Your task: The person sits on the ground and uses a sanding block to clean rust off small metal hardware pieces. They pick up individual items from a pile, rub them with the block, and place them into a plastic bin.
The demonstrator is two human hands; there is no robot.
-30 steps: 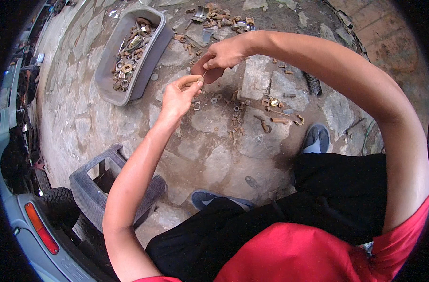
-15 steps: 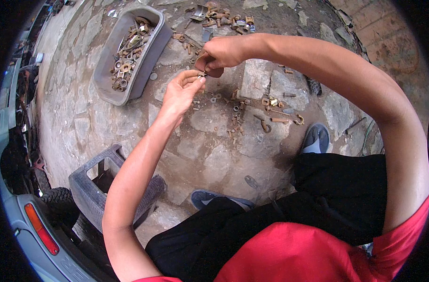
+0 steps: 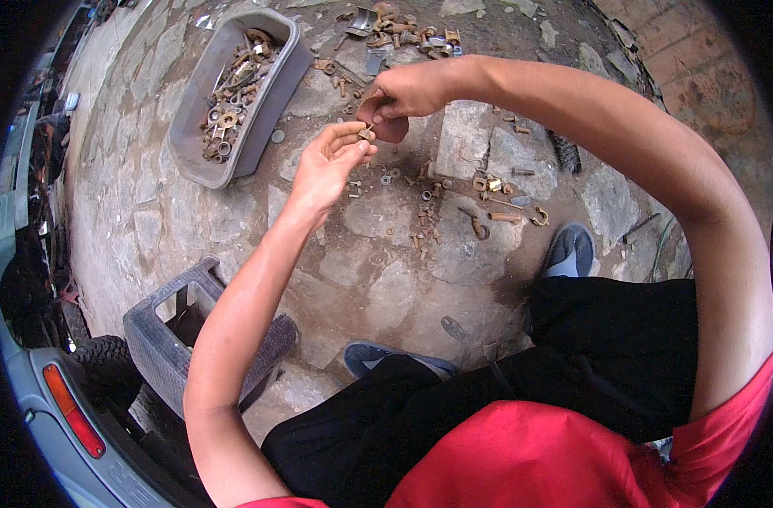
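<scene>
Here, thin brown sheet (image 3: pixel 393 130) (curved, matte) in right hand (image 3: pixel 410 90).

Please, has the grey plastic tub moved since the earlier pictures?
No. The grey plastic tub has stayed in place, judged against the small flat disc beside it on the stone floor.

The place seems to be a simple repair workshop, probably for vehicles. Its floor (image 3: pixel 395 296) is made of rough, irregular stones, with brown dirt between them. At the left side stands a grey-blue vehicle (image 3: pixel 56 466) with an orange and red lamp (image 3: pixel 73 411), and near it one sees a tyre (image 3: pixel 107 351) with deep tread. A grey plastic tub (image 3: pixel 281 102) contains many used metal parts (image 3: pixel 238 93). A pile of rusty hardware (image 3: pixel 395 34) and scattered small pieces (image 3: pixel 425 218) lie directly on the stones.
</scene>
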